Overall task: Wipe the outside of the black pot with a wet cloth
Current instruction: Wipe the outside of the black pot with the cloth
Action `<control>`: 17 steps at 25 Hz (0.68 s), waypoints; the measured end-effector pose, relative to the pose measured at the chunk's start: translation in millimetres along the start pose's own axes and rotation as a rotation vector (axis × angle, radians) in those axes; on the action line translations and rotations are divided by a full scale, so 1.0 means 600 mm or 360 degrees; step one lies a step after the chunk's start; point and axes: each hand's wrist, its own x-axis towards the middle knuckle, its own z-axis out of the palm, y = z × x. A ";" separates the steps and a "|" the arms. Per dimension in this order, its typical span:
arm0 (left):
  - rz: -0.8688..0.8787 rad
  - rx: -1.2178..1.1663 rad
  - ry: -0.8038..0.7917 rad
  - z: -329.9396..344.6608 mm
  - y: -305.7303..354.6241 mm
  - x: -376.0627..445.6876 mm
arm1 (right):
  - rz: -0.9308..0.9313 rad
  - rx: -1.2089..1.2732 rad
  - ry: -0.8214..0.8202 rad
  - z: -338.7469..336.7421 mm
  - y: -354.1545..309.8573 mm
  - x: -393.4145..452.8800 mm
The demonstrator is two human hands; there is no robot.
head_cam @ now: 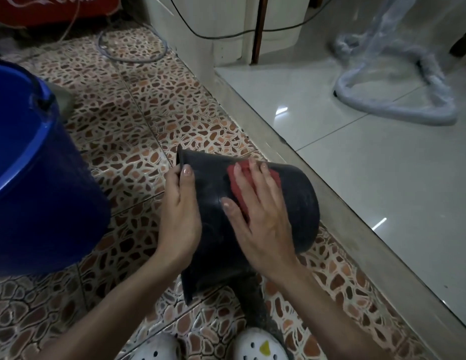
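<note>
The black pot (pixel 302 203) lies on its side on the patterned floor, its open rim to the left and its base to the right. My left hand (pixel 178 216) grips the rim with the thumb over its edge. My right hand (pixel 258 219) lies flat on the pot's upper side, pressing a red cloth (pixel 237 185) against it. The fingers are spread over the cloth, so only its far and left edges show. Most of the pot's near side is hidden by my hands.
A large blue bucket (pixel 31 178) stands close on the left. A raised step (pixel 330 203) runs diagonally on the right up to glossy white tiles. A plastic-wrapped stand (pixel 398 105) sits there. My white shoes (pixel 258 344) are below the pot. A red cooler (pixel 55 9) stands far left.
</note>
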 end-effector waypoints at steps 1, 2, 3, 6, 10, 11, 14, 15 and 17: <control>-0.0007 0.0001 -0.0025 -0.002 -0.001 -0.005 | 0.0001 -0.0072 -0.0004 0.004 0.016 -0.004; -0.0020 0.0014 -0.0057 -0.004 0.002 -0.009 | 0.0065 -0.0077 0.0031 0.004 0.034 -0.001; -0.0019 0.0019 -0.0073 -0.006 0.003 -0.014 | 0.0176 -0.0047 0.0081 -0.001 0.054 0.004; 0.0026 -0.0024 -0.0043 -0.010 -0.004 -0.030 | 0.0548 0.0110 0.0187 -0.029 0.120 0.030; 0.0039 -0.0021 0.0025 -0.005 -0.011 -0.033 | 0.0752 0.0470 0.0644 -0.056 0.122 0.009; 0.0036 -0.0013 0.0035 -0.005 -0.014 -0.030 | 0.0633 0.0556 0.0692 -0.049 0.093 -0.008; 0.0121 -0.0006 0.0009 0.000 -0.021 -0.029 | -0.0152 0.0419 0.0343 0.004 -0.007 -0.045; 0.0173 -0.0002 0.0009 0.001 -0.024 -0.031 | -0.0326 0.0286 0.0221 0.019 -0.028 -0.038; 0.0231 -0.0023 0.0016 -0.002 -0.033 -0.040 | -0.0335 0.0126 0.0088 0.025 -0.048 0.003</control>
